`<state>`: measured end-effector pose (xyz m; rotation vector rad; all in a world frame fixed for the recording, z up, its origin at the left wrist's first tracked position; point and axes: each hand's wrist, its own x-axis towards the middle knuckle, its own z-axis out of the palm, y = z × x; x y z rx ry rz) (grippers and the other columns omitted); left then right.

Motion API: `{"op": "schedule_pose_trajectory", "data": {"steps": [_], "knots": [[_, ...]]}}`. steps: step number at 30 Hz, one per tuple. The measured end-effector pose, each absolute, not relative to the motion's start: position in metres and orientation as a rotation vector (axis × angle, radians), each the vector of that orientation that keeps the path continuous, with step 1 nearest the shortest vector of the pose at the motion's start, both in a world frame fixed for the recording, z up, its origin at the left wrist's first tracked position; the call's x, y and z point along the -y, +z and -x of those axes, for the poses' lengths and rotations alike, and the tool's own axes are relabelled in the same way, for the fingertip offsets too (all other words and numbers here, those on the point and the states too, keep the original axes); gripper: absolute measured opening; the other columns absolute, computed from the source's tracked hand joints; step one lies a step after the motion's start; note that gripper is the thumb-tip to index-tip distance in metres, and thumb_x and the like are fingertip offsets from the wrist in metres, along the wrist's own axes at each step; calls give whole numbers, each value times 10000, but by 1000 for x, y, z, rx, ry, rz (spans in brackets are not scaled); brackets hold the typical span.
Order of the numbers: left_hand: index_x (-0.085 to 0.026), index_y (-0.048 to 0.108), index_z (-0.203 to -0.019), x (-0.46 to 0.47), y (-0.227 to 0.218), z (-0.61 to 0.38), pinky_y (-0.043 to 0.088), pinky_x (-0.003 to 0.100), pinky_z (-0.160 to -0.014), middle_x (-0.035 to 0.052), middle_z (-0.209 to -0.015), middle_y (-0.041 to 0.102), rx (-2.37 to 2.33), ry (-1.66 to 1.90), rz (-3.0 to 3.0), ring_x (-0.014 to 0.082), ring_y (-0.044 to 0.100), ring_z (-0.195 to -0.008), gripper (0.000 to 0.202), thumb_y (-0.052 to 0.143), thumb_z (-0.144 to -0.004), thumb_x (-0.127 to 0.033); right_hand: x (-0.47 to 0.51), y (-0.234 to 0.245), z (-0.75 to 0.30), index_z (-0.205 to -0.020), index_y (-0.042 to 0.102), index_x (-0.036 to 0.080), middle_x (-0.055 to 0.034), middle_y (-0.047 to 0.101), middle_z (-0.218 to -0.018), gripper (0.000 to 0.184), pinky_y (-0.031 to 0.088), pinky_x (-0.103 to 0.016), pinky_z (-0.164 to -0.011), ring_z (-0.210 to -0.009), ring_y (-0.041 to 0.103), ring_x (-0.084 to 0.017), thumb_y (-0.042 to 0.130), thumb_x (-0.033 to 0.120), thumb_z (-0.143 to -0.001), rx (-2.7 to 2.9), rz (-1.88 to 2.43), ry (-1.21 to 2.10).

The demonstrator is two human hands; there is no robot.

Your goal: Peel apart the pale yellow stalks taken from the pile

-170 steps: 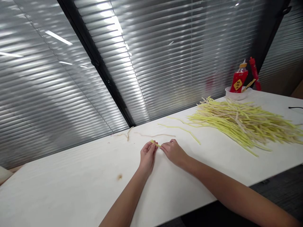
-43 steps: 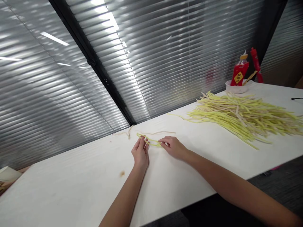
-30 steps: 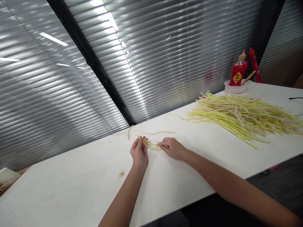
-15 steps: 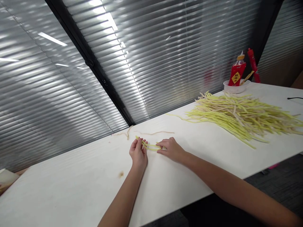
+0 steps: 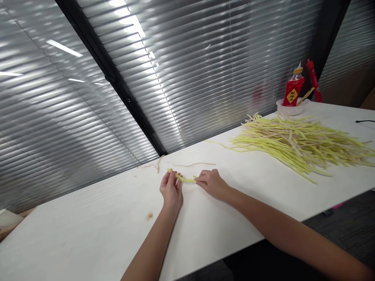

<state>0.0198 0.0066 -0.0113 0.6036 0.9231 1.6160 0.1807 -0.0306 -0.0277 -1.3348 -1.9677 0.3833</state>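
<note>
My left hand and my right hand rest on the white table, both pinching a folded yellow-green strand stretched between them. The left fingers close on its left end, the right fingers on its right end. Just beyond the hands lie two thin pale beige strands on the tabletop.
A large heap of yellow-green and beige strands covers the table's right part. Behind it stands a white bowl with a red bottle and a second red bottle. Window blinds run along the far edge. A black cable lies far right.
The strand was bunched short between my hands several seconds ago; it is now drawn out longer and folded. My left hand has shifted slightly left, and the loop has tightened into one line.
</note>
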Motion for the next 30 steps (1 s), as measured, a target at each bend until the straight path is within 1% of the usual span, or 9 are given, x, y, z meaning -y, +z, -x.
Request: {"op": "schedule_pose_trajectory", "data": {"steps": [5,10,14,21,25,30], "knots": [[-177,635,-835,-5,-9,-21,512,222,-667,2,-758,619,-935,1614,-605,102,617,-712,281,773,-607,-265,29,-29,-181,-865,707,263,-2,644,-828,188,277,-316,-774,-813,569,-132,531,197,-857,1917,1332,441],[-170,631,-830,-5,-7,-21,509,210,-637,0,-749,596,-935,1612,-618,96,601,-694,276,771,-609,-261,30,-30,-181,-934,689,275,-5,648,-881,187,279,-325,-789,-855,572,-142,518,235,-868,1882,1324,464],[-164,627,-826,-6,-8,-21,511,214,-629,6,-756,582,-974,1608,-641,100,597,-696,264,758,-624,-273,29,-31,-182,-935,691,281,-6,649,-881,182,287,-324,-779,-844,576,-141,536,228,-857,1863,1319,446],[-187,616,-920,-9,-12,-19,517,245,-613,5,-759,574,-998,1597,-667,110,601,-677,285,701,-683,-320,27,-32,-182,-942,702,278,-12,644,-836,184,294,-325,-780,-823,575,-147,580,204,-825,1867,1284,391],[-191,606,-904,-9,-11,-18,513,254,-598,-5,-736,572,-997,1611,-683,111,598,-644,280,693,-679,-334,28,-31,-182,-926,706,290,-7,640,-820,191,283,-325,-768,-808,571,-144,582,191,-820,1865,1287,382],[-176,593,-836,-10,-10,-17,505,257,-602,1,-709,575,-1000,1620,-675,120,596,-655,246,690,-667,-327,29,-29,-183,-849,721,281,-4,646,-791,171,265,-324,-760,-785,569,-139,583,187,-813,1854,1299,360]]}}
